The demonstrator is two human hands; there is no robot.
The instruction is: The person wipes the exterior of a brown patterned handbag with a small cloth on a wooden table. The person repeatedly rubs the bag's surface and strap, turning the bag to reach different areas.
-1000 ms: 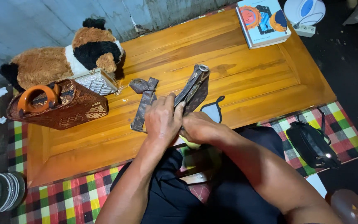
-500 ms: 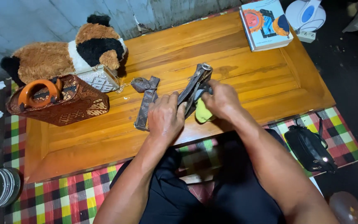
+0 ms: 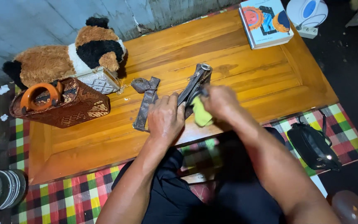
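The left hand (image 3: 165, 117) is closed around the lower end of a brown patterned purse (image 3: 194, 86), thumb on its edge, holding it on edge and tilted over the wooden counter (image 3: 237, 79). The lower part of the purse is hidden behind both hands; only its upper end with a metal ring shows clearly.

The right hand (image 3: 221, 101) is blurred. It pinches a yellow-green cloth (image 3: 201, 115) against the right side of the purse; the fingers themselves cannot be made out, and part of the cloth is covered by the hand.

A brown patterned strap (image 3: 145, 102) lies flat on the counter just left of the left hand, its near end hidden behind the knuckles.

At the far left of the counter:
- a brown batik handbag (image 3: 75, 106) with an orange ring handle;
- a small silver clutch (image 3: 99, 80) touching it, partly covered by a plush toy (image 3: 63, 58).

A book (image 3: 266, 21) lies at the far right corner, its top edge cut off by the frame. A black bag (image 3: 313, 146) rests on the checked mat (image 3: 75, 195) at the right.
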